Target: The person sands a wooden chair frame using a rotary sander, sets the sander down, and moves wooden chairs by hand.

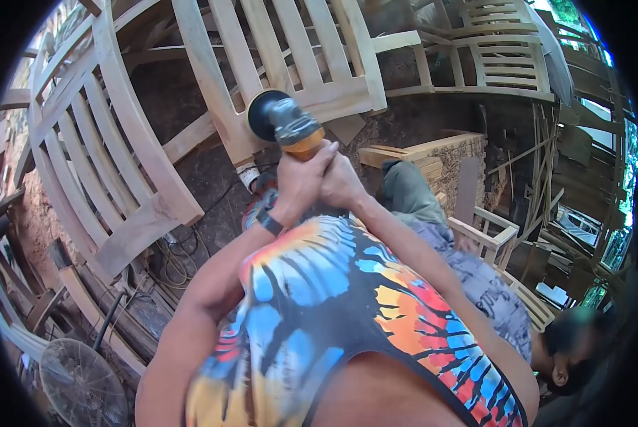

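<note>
My left hand (pixel 299 186), with a dark band on its wrist, is closed around the body of an angle grinder (pixel 301 132). My right hand (pixel 343 183) presses against it from the other side, its fingers wrapped over the same tool. The grinder is yellow and grey, with a round dark disc (pixel 263 115) at its far end. That disc overlaps the lower left corner of a slatted wooden frame (pixel 333 99). Whether it touches the wood I cannot tell. My fingers hide most of the grinder's handle.
Another slatted wooden frame (pixel 148 213) leans at the left. A round fan (pixel 84 381) stands at lower left, below coiled cable (pixel 180 263). Close on my right, another person (pixel 468 274) bends near a small wooden frame (pixel 486 235). More slatted furniture (pixel 507 64) stands at the back right.
</note>
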`<state>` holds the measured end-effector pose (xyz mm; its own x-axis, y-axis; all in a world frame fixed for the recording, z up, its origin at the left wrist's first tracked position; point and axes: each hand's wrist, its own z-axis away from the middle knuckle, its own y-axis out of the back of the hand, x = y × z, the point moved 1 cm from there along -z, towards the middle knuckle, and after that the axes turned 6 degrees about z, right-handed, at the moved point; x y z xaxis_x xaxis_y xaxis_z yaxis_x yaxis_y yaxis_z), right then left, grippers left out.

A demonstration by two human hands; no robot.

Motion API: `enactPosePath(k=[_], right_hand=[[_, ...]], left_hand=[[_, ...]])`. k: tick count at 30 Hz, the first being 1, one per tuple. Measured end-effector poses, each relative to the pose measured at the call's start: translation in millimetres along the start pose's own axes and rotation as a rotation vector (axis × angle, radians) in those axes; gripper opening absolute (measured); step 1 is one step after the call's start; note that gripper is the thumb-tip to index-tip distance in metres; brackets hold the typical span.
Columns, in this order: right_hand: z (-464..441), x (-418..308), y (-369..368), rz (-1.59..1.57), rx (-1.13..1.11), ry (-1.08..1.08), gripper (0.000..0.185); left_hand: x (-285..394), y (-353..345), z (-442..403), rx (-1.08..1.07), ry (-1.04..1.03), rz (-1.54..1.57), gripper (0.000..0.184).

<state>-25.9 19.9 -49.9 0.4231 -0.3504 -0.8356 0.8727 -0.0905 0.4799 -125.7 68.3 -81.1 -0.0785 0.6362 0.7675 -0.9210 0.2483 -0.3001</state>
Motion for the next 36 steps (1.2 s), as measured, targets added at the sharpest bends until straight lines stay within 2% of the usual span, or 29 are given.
enactPosePath(k=[3, 6, 9, 13, 16, 17, 20, 21, 25, 27, 28, 29, 33, 36], right_hand=[[-4.2, -11.1, 0.4, -0.004, -0.09, -0.048, 0.052], [-3.7, 4.1, 0.1, 0.032, -0.005, -0.045, 0.052], [-3.1, 17.4, 8.4, 0.05, 0.076, -0.098, 0.053], [3.6, 19.8, 30.2, 0.225, 0.184, -0.236, 0.053], [10.6, 24.8, 38.6, 0.328, 0.335, -0.352, 0.052], [12.9, 22.8, 40.5, 0.33, 0.325, -0.367, 0.049], [16.9, 15.4, 36.0, 0.167, 0.308, -0.171, 0.046], [17.3, 12.7, 33.6, 0.115, 0.177, -0.152, 0.045], [11.4, 15.0, 8.0, 0.07, -0.092, -0.037, 0.048], [8.0, 5.5, 5.7, 0.086, -0.101, 0.016, 0.048], [8.3, 2.3, 6.2, 0.097, -0.105, 0.038, 0.049], [8.9, 1.3, 9.1, 0.134, -0.109, -0.044, 0.051], [15.5, 12.7, 16.9, 0.145, -0.027, -0.131, 0.053], [24.0, 16.8, 28.2, 0.166, 0.059, -0.211, 0.052]], left_hand=[[-6.5, 8.7, -2.8, 0.044, -0.057, -0.029, 0.048], [-8.4, 1.0, -10.6, -0.011, 0.0, -0.048, 0.032], [-3.5, -13.6, -18.8, -0.088, 0.073, -0.084, 0.032], [-14.8, -40.8, -38.6, -0.367, 0.052, 0.094, 0.031], [-11.9, -59.2, -46.0, -0.541, 0.137, 0.134, 0.031], [-11.6, -62.2, -46.7, -0.56, 0.156, 0.119, 0.031], [-6.7, -52.4, -28.8, -0.394, 0.063, 0.013, 0.032], [-2.7, -43.1, -18.6, -0.327, 0.03, 0.006, 0.035], [-6.2, -2.7, 11.4, -0.069, -0.004, -0.003, 0.044], [-12.1, 4.8, 17.1, 0.001, 0.033, 0.004, 0.048], [-16.2, 4.8, 14.8, -0.016, 0.019, 0.005, 0.048], [-20.7, 3.6, 9.6, -0.034, 0.003, 0.008, 0.048], [-29.4, -11.7, 2.8, -0.093, 0.013, 0.062, 0.045], [-30.2, -28.8, -2.9, -0.237, 0.075, 0.079, 0.041]])
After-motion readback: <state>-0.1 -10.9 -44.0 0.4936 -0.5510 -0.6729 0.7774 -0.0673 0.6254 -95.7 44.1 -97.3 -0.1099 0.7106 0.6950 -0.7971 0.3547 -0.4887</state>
